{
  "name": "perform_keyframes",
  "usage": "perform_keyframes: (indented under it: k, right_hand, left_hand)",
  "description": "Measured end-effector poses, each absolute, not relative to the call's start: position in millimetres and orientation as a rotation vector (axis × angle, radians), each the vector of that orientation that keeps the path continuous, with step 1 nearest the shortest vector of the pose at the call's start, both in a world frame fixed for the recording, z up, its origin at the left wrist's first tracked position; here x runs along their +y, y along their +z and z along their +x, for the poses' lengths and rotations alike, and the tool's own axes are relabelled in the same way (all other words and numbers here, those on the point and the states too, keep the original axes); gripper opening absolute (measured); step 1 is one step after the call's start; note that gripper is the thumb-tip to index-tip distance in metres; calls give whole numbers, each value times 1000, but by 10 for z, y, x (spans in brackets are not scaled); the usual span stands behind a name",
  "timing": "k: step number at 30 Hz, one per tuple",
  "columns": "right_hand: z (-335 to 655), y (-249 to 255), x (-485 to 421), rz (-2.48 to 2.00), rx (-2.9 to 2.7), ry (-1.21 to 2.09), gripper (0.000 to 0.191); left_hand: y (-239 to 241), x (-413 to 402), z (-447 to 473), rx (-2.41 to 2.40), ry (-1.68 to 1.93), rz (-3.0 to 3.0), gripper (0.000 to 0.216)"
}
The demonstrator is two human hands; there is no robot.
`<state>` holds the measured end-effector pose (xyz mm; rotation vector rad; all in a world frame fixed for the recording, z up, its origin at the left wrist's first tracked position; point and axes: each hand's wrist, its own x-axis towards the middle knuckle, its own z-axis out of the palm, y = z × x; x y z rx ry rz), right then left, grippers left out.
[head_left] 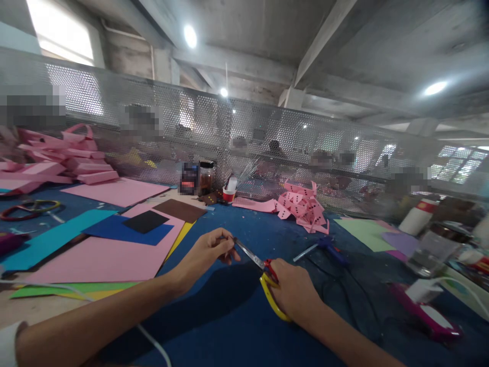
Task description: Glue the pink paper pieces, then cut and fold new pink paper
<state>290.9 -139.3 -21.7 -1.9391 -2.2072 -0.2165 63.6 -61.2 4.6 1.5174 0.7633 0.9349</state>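
Above the blue tabletop (214, 326), the right hand (296, 288) grips scissors (249, 254) reaching the pinched left hand (214, 248), contents unclear.

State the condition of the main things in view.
Held scissors: blades look nearly shut
Right hand: gripping the scissors' handles
Left hand: fingers curled near the blade tips
Glue gun: lying down, unheld
Dotted pink paper strips: heaped
Black paper: flat on blue sheet
Jar at back: lidded
Ceiling lights: lit
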Motion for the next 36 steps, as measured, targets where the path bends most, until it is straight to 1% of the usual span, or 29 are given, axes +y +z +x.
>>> perform_keyframes:
  k: [8,16,28,36]
  right_hand:
    - [2910,-222,-1391,-1937,-2187,-202,11]
    - [2917,-213,-1383,-1950,-2189,-163,10]
    - [2933,-225,-1371,-1991,-2207,-110,13]
    - [2941,-245,-1360,-1921,-2182,-185,8]
  left_hand:
    - [82,-636,645,784,932,1517,27]
    - [73,-615,631,761,923,1489,22]
    - [53,-590,637,793,924,1492,24]
    - [69,-610,628,793,969,1477,24]
